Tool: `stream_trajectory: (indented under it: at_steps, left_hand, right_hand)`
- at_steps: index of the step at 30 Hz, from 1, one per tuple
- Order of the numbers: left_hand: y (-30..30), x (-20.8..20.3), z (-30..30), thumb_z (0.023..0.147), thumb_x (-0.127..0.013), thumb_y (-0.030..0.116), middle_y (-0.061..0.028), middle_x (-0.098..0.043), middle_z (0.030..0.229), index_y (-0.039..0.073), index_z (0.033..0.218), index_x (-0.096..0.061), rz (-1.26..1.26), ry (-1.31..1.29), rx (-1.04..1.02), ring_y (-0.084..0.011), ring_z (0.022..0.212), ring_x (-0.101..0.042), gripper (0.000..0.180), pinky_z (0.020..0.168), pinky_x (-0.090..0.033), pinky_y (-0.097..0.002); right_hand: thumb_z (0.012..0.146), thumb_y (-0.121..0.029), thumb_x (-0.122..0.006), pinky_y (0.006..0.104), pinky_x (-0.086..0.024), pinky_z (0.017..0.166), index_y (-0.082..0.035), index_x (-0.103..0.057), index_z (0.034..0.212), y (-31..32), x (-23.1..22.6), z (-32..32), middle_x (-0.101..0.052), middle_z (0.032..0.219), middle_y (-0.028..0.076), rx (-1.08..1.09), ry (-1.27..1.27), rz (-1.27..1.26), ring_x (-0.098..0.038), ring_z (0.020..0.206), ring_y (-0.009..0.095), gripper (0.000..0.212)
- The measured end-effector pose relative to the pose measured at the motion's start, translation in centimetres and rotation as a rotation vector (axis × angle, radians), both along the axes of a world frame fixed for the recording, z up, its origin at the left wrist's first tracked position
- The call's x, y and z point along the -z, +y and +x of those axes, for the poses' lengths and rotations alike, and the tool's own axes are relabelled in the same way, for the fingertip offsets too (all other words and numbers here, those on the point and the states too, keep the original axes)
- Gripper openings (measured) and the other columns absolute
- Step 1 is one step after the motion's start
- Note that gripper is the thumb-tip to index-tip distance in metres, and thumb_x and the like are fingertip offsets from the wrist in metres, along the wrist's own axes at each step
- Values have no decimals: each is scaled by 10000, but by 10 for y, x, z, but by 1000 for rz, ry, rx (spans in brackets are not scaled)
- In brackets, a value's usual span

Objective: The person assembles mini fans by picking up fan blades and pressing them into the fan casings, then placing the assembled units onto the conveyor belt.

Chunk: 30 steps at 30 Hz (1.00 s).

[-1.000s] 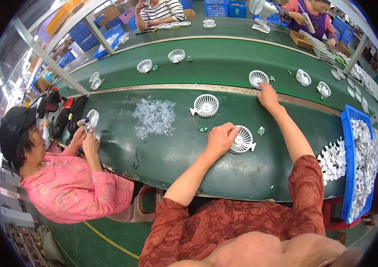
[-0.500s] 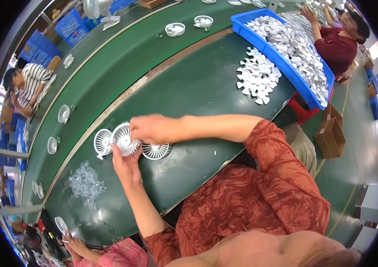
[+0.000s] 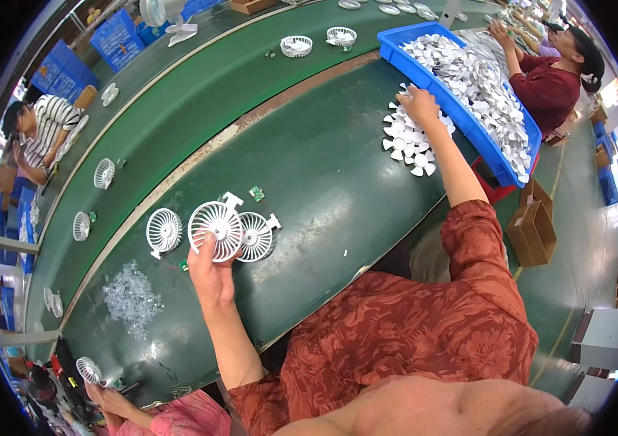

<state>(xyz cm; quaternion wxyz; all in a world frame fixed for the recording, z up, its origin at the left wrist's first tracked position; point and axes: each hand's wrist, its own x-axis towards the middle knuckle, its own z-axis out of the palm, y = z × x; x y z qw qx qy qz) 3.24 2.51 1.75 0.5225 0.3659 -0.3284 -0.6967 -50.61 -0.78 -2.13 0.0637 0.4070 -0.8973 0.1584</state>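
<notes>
My left hand (image 3: 212, 275) grips a round white fan grille (image 3: 216, 227) with slatted ribs, its thumb over the near rim, held above the table. Partly behind it lies a second fan grille (image 3: 256, 238), and another fan grille (image 3: 164, 231) rests to the left. At the far right of the table, my right hand (image 3: 421, 107) reaches into a heap of white fan blades (image 3: 405, 139). Its fingers are bent down and pinched at a blade on the heap's far edge; the fingertips are partly hidden.
A blue bin (image 3: 387, 45) full of fan blades stands beyond the heap. Small clear parts (image 3: 133, 299) lie in a pile at left, and a green circuit board (image 3: 257, 193) behind the grilles. A conveyor belt (image 3: 200, 102) carries more grilles. Co-workers sit around.
My right hand has left the grille and moved far right to the fan blades. The left hand still holds the grille, whose face now shows fully.
</notes>
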Motion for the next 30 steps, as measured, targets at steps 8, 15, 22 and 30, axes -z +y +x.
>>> stream_trajectory:
  at_steps: [8, 15, 22, 30]
  left_hand:
    - [-1, 5, 0, 942, -542, 221, -126, -608, 1100, -2, 1180, -498, 14, 115, 43, -232, 953, -642, 329, 750, -590, -381]
    - [-3, 8, 0, 910, -590, 108, -108, -624, 1036, -3, 1097, -532, 21, 65, 54, -200, 920, -638, 226, 801, -557, -356]
    - [0, 0, -2, 898, -604, 89, -110, -632, 1022, -15, 1093, -539, 26, 102, 24, -196, 901, -642, 230, 789, -560, -347]
    - [-2, 0, 1, 878, -643, 121, -106, -636, 1030, 3, 1101, -547, 16, 100, -56, -206, 920, -645, 269, 795, -565, -359]
  right_hand:
    - [795, -351, -675, 415, -405, 980, -115, -632, 1161, -35, -5, 101, -574, 1237, 145, -759, -21, -128, -516, 1146, 328, 438]
    - [762, -290, -723, 413, -386, 1018, -65, -537, 1265, -36, -15, 195, -517, 1306, 155, -1212, -227, -77, -483, 1207, 325, 582]
    - [811, -238, -695, 364, -456, 947, -30, -507, 1272, -21, -52, 233, -553, 1234, 152, -1175, -522, -189, -563, 1121, 273, 540]
    - [946, -228, -530, 381, -534, 859, 15, -454, 1260, 31, -52, 263, -569, 1209, 217, -708, -1999, 30, -611, 1076, 314, 404]
